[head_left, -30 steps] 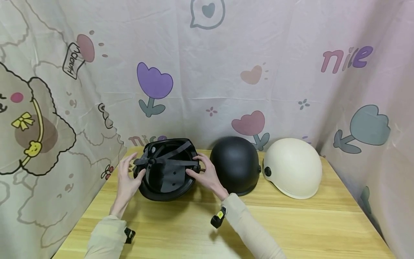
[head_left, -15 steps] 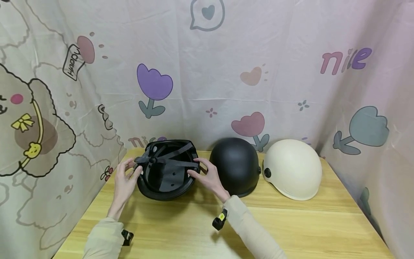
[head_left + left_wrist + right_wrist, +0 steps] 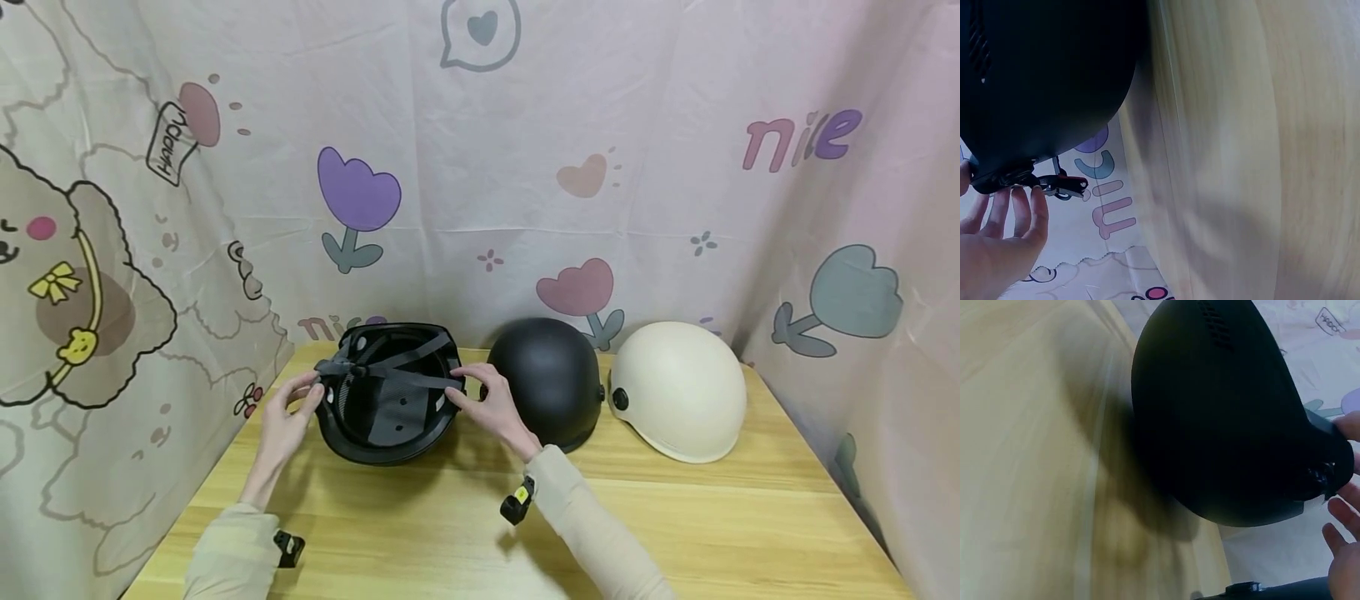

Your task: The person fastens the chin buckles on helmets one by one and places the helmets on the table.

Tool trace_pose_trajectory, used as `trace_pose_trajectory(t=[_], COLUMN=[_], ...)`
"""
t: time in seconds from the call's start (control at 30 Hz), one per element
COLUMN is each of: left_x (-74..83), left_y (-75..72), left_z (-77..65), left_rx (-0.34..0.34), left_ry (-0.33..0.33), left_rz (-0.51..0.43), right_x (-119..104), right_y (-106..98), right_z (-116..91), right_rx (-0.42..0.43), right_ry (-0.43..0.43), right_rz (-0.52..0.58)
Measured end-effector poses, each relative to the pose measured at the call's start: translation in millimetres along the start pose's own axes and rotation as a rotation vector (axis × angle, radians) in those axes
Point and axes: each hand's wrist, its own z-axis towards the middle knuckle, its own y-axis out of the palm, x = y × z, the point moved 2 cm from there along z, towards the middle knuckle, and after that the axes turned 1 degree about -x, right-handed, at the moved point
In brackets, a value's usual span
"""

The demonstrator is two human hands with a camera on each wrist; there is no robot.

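Note:
In the head view a black helmet (image 3: 397, 429) stands tipped at the back left of the table, its hollow inside facing me. Dark straps (image 3: 405, 377) cross its opening and meet at a black buckle (image 3: 358, 370). My left hand (image 3: 283, 423) pinches the helmet's left rim between thumb and fingers. On the right rim, my right hand (image 3: 497, 408) does the same. The left wrist view shows the outer shell (image 3: 1047, 75), with the left hand (image 3: 1004, 240) at its edge beside a dangling black clip (image 3: 1063, 185). From the right wrist, fingers (image 3: 1342, 512) touch the rim near a side knob.
A second black helmet (image 3: 546, 383) sits dome up just right of my right hand. Beyond it rests a cream helmet (image 3: 678, 392). The wooden table (image 3: 420, 533) ends at a printed cloth (image 3: 450, 167) behind and on both sides.
My left hand has shifted slightly left and down along the rim. The right hand has moved a little to the right. The helmet has barely moved; its straps have shifted a little.

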Motion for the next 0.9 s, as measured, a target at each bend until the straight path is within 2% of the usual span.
trace_pose_trajectory(t=[0.17,0.3,0.63,0.73,0.9], left_x=[-1.5,-2.6,-1.7,-2.3,2.0], left_y=[-1.3,-1.9,-5.3,-6.3,-9.0], left_z=[0.5,0.6,-3.0,-3.5,-4.7], left_rx=[-0.004,0.004,0.051,0.057,0.035], left_ry=[-0.003,0.003,0.063,0.064,0.023], left_rz=[-0.046,-0.079,-0.089,-0.084,-0.068], right_x=[-7.6,-16.3,-40.4,-46.9,-58.4], right_y=[-2.0,-3.9,-3.0,0.6,10.4], right_z=[9.3,17.9,40.7,49.4,64.6], right_rx=[-0.023,-0.048,-0.242,-0.301,-0.402], right_ry=[-0.12,-0.163,-0.135,-0.133,-0.1], right_rz=[-0.049,-0.073,-0.029,-0.013,-0.064])
